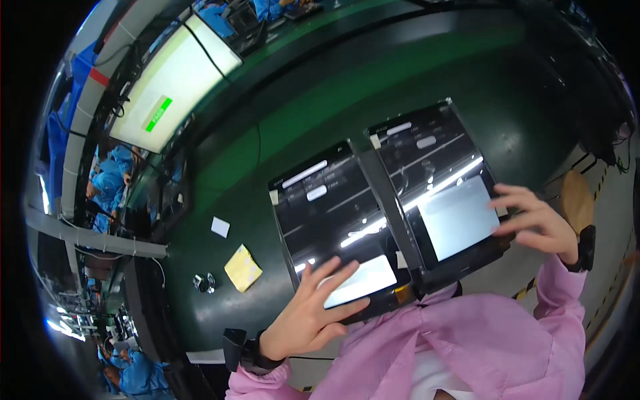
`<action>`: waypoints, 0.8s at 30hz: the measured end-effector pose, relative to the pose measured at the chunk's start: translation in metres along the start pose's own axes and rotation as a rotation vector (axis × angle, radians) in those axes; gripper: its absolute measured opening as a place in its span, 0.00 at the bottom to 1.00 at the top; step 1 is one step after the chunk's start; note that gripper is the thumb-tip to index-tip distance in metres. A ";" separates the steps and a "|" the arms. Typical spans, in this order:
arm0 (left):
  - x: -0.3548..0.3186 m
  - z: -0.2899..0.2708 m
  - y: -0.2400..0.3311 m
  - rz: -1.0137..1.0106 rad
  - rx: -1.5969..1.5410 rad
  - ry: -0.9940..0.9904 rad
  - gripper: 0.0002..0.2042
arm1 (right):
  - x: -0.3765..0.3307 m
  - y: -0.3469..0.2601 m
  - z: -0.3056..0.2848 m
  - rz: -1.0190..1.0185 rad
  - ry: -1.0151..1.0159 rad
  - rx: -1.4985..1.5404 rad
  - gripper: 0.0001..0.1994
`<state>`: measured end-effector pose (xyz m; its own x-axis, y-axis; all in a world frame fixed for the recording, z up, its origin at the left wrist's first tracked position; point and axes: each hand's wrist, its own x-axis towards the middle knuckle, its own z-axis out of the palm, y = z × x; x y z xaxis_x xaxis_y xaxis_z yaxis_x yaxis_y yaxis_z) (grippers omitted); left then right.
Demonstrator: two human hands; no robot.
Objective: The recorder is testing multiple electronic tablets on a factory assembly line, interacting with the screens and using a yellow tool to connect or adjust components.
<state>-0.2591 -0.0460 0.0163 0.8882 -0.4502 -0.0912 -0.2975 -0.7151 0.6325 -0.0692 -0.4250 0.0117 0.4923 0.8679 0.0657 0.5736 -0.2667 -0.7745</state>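
I'm looking down at a dark green table [280,133] w/ two black tablets lying side by side, touching along their long edges, both tilted the same way. I'm taking the left tablet [333,227] as the landmark.

My left hand [310,313] is resting on the near end of the left tablet. Fingers are spread and loosely open, lying flat over the bright patch of its screen, thumb along the near edge. It's pressing or touching, not gripping; nothing is closed in the hand. A dark band is sitting on that wrist.

The right tablet [440,193] is lying just right of the left tablet. My right hand [537,223] is at its far-right edge, fingers stretched out and open, fingertips touching the rim near its own pale screen patch. Can't tell whether the thumb is hooking under the edge. A dark band is on that wrist too.

Pink sleeves are coming in from the lower edge, just below both tablets.

Left of the left tablet, well apart from it, a yellow pad [243,268] is lying on the table. A white note [221,227] is lying just beyond the pad, and a small metal clip [204,283] is just left of the pad.

Far beyond the left tablet, up and to the left, a lit white panel [173,80] is glowing, w/ people in blue coats [110,177] near it.
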 end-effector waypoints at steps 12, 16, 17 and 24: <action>0.030 0.046 0.005 -0.039 0.353 0.120 0.27 | -0.009 0.035 0.074 0.229 0.573 0.287 0.32; 0.026 0.041 0.011 -0.102 0.367 0.166 0.30 | -0.010 0.042 0.075 0.183 0.573 0.337 0.33; 0.025 0.039 0.012 -0.117 0.341 0.213 0.30 | -0.011 0.042 0.075 0.188 0.573 0.345 0.33; 0.008 0.019 0.009 -0.243 0.381 0.413 0.34 | -0.003 0.037 0.081 0.243 0.631 0.331 0.31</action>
<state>-0.2613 -0.0668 0.0066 0.9859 -0.0606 0.1558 -0.1062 -0.9467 0.3041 -0.1023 -0.4034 -0.0677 0.9188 0.3693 0.1392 0.2228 -0.1940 -0.9554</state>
